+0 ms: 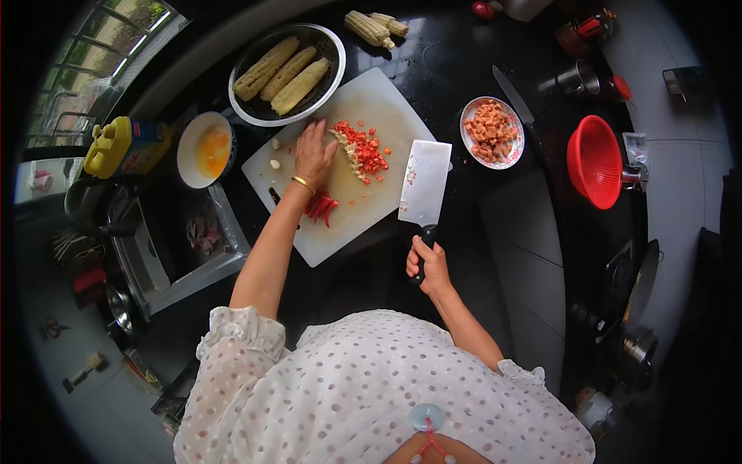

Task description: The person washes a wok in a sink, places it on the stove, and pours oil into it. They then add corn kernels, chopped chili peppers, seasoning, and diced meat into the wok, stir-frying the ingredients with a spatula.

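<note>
Pale green pendant [427,417] and spotted blouse [363,363] fill the bottom of the frame, nearest me. At centre, I see the right grip [427,263] closed around the handle of the cleaver [426,174]; its blade overlaps the right edge of the cutting board [386,93]. The left grip [313,151] lies palm down, fingers slightly apart, pinching nothing I can see, beside the chopped red pepper [363,148] and pale minced garlic [345,144]. Red pepper strips [321,207] sit by the wrist. From here, I judge that a leftward swing could bring the edge to those fingers, and tilting the speckled blade could shed bits onto the tabletop [444,73].
</note>
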`<state>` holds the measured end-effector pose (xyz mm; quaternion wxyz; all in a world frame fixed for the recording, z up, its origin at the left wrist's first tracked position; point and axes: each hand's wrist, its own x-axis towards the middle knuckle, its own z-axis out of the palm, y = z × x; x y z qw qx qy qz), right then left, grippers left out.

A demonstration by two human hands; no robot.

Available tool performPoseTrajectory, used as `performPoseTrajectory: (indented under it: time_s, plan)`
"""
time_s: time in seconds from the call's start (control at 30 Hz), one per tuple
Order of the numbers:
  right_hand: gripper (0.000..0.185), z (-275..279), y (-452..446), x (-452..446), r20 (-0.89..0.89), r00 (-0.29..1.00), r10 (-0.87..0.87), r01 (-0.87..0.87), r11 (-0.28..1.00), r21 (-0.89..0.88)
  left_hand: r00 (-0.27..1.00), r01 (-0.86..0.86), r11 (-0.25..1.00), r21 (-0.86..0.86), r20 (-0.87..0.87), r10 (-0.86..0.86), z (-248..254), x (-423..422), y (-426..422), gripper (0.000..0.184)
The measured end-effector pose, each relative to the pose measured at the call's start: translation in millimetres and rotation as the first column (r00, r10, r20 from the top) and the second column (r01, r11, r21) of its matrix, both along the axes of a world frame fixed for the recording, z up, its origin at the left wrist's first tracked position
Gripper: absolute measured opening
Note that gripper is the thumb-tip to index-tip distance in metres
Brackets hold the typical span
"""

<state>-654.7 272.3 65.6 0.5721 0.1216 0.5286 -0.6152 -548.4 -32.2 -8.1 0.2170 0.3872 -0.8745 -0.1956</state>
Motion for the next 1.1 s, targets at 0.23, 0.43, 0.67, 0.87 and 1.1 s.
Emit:
performPoseTrajectory:
  time_s: [0.23,0.43,0.67,0.87,1.1]
  plan:
    - [0.017,-18,-15,18,0.009,0.999,0.031,-0.03,0.998,-0.049,0.935,0.26,0.962,0.084,-0.272,-0.229,7,-22,18,0.056]
    - [0.018,-23,-32,25,0.001,0.996,0.087,-0.087,0.992,-0.091,0.969,0.155,0.987,-0.046,-0.185,-0.161,4,-29,3,0.057]
    - [0.018,-25,-30,43,0.006,0.995,0.104,-0.103,0.993,-0.052,0.939,0.318,0.948,-0.001,-0.136,-0.315,5,-31,11,0.055]
    - [0.018,-30,-39,55,0.035,0.985,0.168,-0.166,0.985,-0.055,0.946,0.259,0.961,0.095,-0.224,-0.233,19,-32,57,0.055]
    - [0.02,-14,-51,41,0.04,0.973,0.229,-0.224,0.97,-0.093,0.944,0.174,0.974,0.148,-0.307,-0.122,25,-41,77,0.06]
